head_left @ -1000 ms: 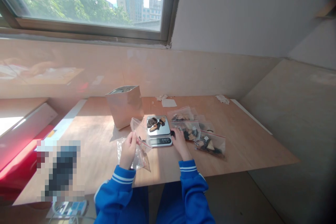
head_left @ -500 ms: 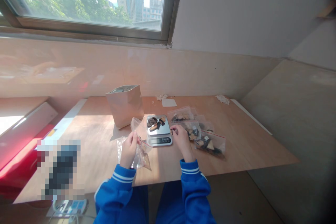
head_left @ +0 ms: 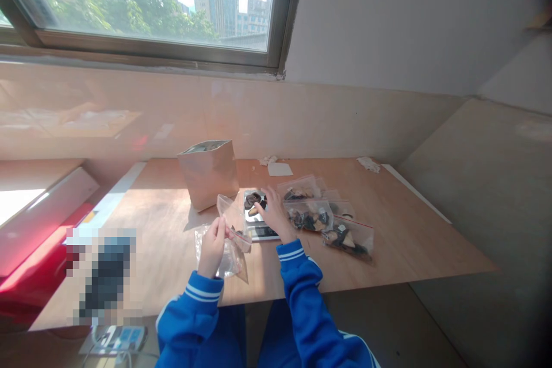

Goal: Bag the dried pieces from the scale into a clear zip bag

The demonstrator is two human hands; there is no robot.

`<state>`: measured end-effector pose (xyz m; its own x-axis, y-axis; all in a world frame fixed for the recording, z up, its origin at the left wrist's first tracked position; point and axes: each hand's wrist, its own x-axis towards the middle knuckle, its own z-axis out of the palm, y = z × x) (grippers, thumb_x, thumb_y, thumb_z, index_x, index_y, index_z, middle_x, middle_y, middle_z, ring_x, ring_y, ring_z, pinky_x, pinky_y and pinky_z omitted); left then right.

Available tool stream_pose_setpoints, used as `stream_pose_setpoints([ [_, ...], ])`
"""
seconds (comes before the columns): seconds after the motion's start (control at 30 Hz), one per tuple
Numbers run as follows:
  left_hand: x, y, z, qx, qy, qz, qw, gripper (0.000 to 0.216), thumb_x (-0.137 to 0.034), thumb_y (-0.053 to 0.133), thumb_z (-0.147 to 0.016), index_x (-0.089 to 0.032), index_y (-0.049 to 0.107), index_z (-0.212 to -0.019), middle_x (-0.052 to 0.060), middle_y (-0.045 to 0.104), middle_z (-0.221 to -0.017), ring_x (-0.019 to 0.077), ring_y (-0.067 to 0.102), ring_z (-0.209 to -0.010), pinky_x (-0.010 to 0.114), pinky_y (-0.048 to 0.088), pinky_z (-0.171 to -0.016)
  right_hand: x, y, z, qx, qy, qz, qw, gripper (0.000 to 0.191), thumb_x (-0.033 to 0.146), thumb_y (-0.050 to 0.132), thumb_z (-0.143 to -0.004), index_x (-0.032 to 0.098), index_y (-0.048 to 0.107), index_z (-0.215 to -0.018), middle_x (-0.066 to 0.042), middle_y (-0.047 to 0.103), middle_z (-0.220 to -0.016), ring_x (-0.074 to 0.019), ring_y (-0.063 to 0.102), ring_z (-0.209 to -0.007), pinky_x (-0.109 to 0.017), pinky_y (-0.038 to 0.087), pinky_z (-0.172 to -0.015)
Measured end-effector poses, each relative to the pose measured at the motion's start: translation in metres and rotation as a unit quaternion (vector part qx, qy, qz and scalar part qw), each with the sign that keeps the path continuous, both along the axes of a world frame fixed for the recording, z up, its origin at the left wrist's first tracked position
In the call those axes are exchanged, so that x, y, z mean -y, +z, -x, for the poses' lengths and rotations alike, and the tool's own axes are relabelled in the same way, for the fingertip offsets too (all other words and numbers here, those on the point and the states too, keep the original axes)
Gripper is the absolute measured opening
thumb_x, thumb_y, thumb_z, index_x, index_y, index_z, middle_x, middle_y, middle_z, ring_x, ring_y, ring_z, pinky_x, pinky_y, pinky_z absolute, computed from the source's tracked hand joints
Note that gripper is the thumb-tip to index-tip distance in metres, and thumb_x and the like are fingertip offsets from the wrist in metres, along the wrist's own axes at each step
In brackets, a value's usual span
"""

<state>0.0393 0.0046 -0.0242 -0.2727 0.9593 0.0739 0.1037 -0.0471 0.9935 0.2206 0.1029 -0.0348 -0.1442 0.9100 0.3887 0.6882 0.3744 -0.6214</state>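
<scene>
My left hand (head_left: 212, 246) is closed on the edge of a clear zip bag (head_left: 230, 213), which tilts toward the scale with a few small dark bits low in it. Over the kitchen scale (head_left: 263, 232) reaches my right hand (head_left: 276, 216), thumb and fingers apart around the dark and tan dried slices (head_left: 252, 200) on the plate. Whether the fingertips touch the slices I cannot tell. The hand hides the plate's right side and part of the display. Below my left hand another clear plastic bag (head_left: 228, 264) lies flat.
A standing brown paper bag (head_left: 207, 175) is open at the top, behind the left hand. Right of the scale lie several filled zip bags (head_left: 348, 237). White paper (head_left: 280, 169) and crumpled tissue (head_left: 368, 164) lie at the back. A power strip (head_left: 121, 336) sits below the table's left front.
My right hand has moved left from beside the scale to over its plate, and its fingers have spread from a pinch. My left hand keeps the zip bag in nearly the same place.
</scene>
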Motion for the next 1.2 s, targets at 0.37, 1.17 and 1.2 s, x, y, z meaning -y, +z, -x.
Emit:
stream_pose_setpoints([
  [0.37,-0.004,-0.009,0.012,0.015,0.024,0.019,0.999,0.045,-0.059,0.045,-0.087,-0.020,0.049,-0.065,-0.001,0.052,-0.060,0.0152,0.055,-0.064,0.028,0.048,-0.067,-0.019,-0.038,-0.017,0.074,-0.030,0.007,0.997,0.022,0.031,0.050,-0.091,0.020,0.064,-0.104,-0.011,0.054,-0.116,-0.0269,0.049,-0.109,-0.043,0.042,-0.096],
  [1.17,-0.001,-0.006,0.005,0.020,0.014,0.008,1.000,0.045,-0.060,0.046,-0.086,-0.020,0.048,-0.064,0.000,0.053,-0.058,0.0153,0.054,-0.061,0.027,0.046,-0.062,-0.005,-0.012,-0.025,-0.160,-0.087,-0.014,0.983,0.024,0.035,0.044,-0.091,0.019,0.062,-0.089,-0.009,0.058,-0.094,-0.0212,0.057,-0.090,-0.036,0.047,-0.085],
  [1.2,-0.001,-0.006,0.004,0.014,0.014,0.008,1.000,0.046,-0.060,0.046,-0.086,-0.020,0.048,-0.063,0.000,0.053,-0.058,0.0153,0.054,-0.060,0.027,0.045,-0.062,-0.002,-0.005,-0.019,-0.172,-0.073,-0.009,0.982,0.024,0.036,0.045,-0.091,0.019,0.062,-0.088,-0.009,0.060,-0.093,-0.0211,0.057,-0.090,-0.035,0.047,-0.084],
])
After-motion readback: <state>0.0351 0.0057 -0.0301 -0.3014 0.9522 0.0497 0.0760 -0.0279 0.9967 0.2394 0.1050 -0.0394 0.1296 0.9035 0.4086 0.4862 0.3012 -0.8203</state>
